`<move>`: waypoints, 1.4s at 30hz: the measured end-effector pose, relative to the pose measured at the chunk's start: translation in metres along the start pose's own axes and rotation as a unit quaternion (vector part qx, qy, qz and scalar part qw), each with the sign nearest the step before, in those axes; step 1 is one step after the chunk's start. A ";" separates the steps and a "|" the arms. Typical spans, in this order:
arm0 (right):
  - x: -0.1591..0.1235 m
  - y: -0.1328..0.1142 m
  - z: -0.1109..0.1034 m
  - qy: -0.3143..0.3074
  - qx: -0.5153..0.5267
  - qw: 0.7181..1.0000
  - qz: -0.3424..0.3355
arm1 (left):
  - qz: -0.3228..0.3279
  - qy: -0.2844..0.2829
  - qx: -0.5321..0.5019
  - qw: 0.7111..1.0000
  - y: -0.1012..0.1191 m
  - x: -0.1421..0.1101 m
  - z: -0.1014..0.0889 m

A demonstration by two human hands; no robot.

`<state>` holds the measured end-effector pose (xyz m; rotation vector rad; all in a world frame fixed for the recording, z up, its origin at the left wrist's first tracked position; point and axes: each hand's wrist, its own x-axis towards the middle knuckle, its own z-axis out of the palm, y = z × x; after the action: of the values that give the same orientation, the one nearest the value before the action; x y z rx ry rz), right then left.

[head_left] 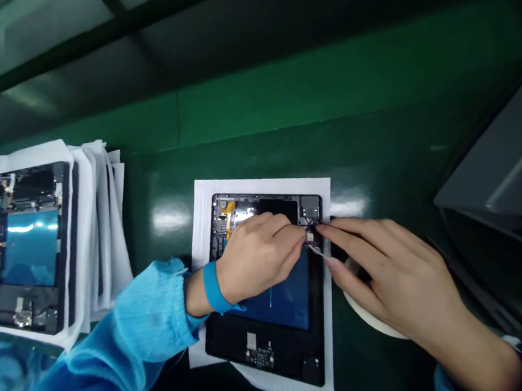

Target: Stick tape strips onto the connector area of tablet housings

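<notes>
An opened tablet chassis [277,335] with a blue battery film lies on a white sheet [200,215] in the middle of the green bench. My left hand [256,255] rests over its upper half, fingers pinched together at a small component [310,237] near the top right corner. My right hand [386,271] comes in from the right, its fingertips pinched on the same spot, with a thin pale strip [322,253] showing under them. A blue wrist strap [213,288] circles my left wrist.
A stack of similar open tablets [29,243] on white sheets sits at the left. A white round object [364,312] lies partly under my right hand. A dark grey tray or bin [506,178] stands at the right. A raised green ledge [296,96] runs behind.
</notes>
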<state>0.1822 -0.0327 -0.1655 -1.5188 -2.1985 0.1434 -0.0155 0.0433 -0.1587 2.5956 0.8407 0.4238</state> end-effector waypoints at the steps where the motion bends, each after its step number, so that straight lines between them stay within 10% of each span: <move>1: 0.000 0.000 0.000 -0.001 0.000 1.000 0.000 | 0.000 -0.001 -0.003 1.000 0.000 0.000 0.000; 42: 0.005 -0.010 0.003 -0.002 -0.137 0.988 -0.070 | -0.016 0.019 -0.009 1.000 -0.006 0.002 0.003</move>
<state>0.1708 -0.0311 -0.1631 -1.4930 -2.3956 -0.2096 -0.0152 0.0482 -0.1639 2.5618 0.8872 0.4701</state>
